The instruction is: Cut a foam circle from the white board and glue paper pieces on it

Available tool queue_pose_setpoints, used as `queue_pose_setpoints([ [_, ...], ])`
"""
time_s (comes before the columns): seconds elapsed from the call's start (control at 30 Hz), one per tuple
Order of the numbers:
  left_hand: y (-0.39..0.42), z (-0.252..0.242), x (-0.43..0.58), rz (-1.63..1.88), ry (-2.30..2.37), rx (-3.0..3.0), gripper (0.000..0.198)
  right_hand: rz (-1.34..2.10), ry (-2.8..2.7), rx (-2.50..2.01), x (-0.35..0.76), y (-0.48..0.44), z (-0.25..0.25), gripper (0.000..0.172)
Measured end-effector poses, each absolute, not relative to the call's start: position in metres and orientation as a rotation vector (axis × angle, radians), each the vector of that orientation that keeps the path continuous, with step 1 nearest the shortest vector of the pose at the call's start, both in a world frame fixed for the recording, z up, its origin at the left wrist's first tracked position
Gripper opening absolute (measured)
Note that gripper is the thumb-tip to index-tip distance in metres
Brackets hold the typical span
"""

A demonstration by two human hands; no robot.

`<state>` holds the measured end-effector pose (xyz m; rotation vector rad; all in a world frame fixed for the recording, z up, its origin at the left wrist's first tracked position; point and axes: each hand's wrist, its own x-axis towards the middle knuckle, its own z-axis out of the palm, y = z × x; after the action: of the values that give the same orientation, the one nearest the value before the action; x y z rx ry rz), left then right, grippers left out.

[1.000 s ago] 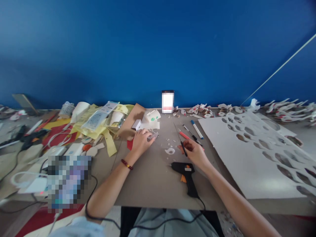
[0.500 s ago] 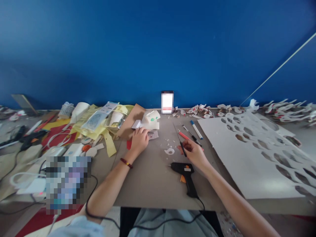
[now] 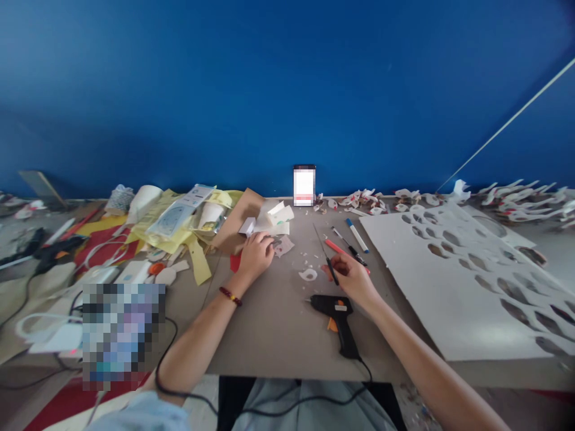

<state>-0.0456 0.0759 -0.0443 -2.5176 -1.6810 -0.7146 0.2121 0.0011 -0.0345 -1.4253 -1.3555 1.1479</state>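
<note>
My left hand (image 3: 257, 256) lies palm down over paper scraps left of the middle, its fingers bent and close together; what is under the fingertips is hidden. A printed paper scrap (image 3: 284, 246) lies against them, with curled white paper (image 3: 279, 214) just behind. My right hand (image 3: 353, 279) pinches a slim tool with a black handle (image 3: 332, 270) and a long thin tip pointing away from me. Left of that hand lies a small white bird-shaped cutout (image 3: 308, 275). A black glue gun (image 3: 335, 308) rests nearer to me, nozzle to the left.
A red pen (image 3: 335, 246), a black pen (image 3: 348, 244) and a blue-capped marker (image 3: 357, 236) lie beyond my right hand. A white board with cut-out holes (image 3: 417, 287) covers the right. A lit phone (image 3: 304, 187) stands at the wall. Packaging (image 3: 179, 209) and cables fill the left.
My left hand has shifted slightly right. The printed scrap by its fingertips has turned and slid right, and the curled white paper behind has tipped over a little. My right hand has hardly moved.
</note>
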Motion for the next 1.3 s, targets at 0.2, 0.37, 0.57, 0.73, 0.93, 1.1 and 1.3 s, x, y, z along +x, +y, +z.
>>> queue_pose_setpoints([
  [0.2,0.0778,-0.0408,-0.0473,-0.791,-1.727,-2.511,0.026,1.142,-1.373,-1.432,0.2116,0.0014,-0.0336,0.038],
  [0.37,0.0797,-0.0434,-0.0496,-0.572,-1.749,-2.476,0.04,1.15,-1.364,-1.416,0.2117,0.0011,-0.0331,0.038],
  [0.57,0.0738,-0.0397,-0.0466,-0.512,-1.724,-2.431,0.027,1.119,-1.387,-1.413,0.2125,0.0008,-0.0338,0.037],
  [0.73,0.0754,-0.0397,-0.0493,-0.658,-1.752,-2.446,0.018,1.115,-1.364,-1.424,0.2115,0.0011,-0.0316,0.037],
  [0.93,0.0801,-0.0419,-0.0552,-0.632,-1.756,-2.483,0.016,1.105,-1.366,-1.431,0.2108,0.0007,-0.0304,0.039],
  [1.1,0.0797,-0.0412,-0.0528,-0.578,-1.619,-2.471,0.017,1.104,-1.389,-1.423,0.2118,0.0008,-0.033,0.039],
  [1.3,0.0799,-0.0366,-0.0522,-0.969,-1.776,-2.315,0.012,1.11,-1.362,-1.429,0.2116,0.0012,-0.0314,0.038],
])
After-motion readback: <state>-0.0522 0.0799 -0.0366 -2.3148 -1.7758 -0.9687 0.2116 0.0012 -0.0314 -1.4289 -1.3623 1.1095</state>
